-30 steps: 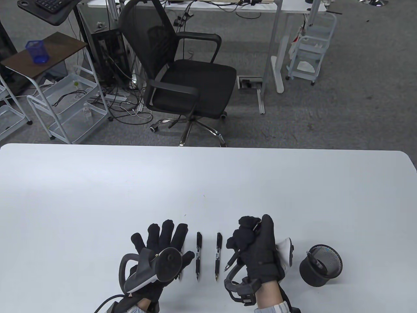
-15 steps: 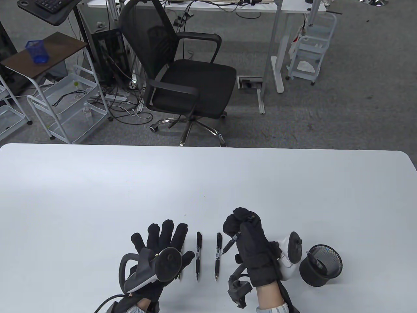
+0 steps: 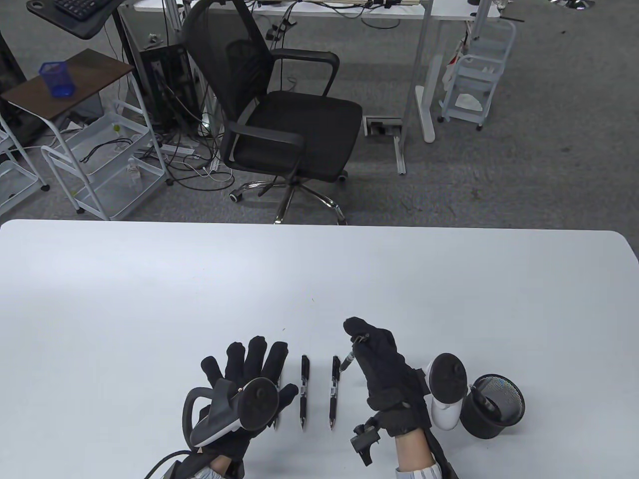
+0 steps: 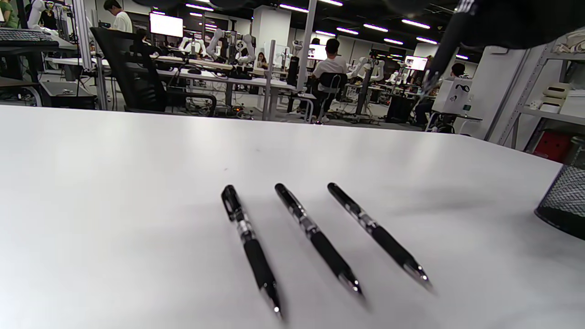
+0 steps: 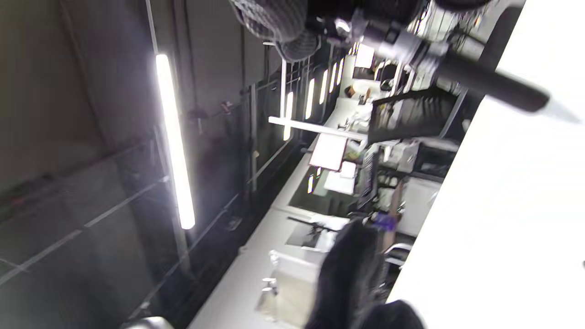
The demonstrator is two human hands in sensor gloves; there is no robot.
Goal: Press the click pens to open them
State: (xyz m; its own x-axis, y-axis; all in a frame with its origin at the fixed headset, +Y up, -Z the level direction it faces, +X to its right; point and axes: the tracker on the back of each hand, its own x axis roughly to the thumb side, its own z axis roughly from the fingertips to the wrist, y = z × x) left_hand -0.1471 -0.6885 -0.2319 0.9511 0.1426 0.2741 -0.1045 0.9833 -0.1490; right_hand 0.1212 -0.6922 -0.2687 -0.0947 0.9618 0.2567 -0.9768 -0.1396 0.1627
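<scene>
Above the table, right hand clutching pen.

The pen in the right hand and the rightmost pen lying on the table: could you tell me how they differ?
The held pen is gripped off the table by the right hand; the rightmost table pen lies flat, untouched. The held pen slants, while the table pen lies parallel to its two neighbours. Both are slim black click pens.

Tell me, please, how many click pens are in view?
5: three side by side on the table, one held in the right hand, one in the mesh cup; more may hide there.
</scene>
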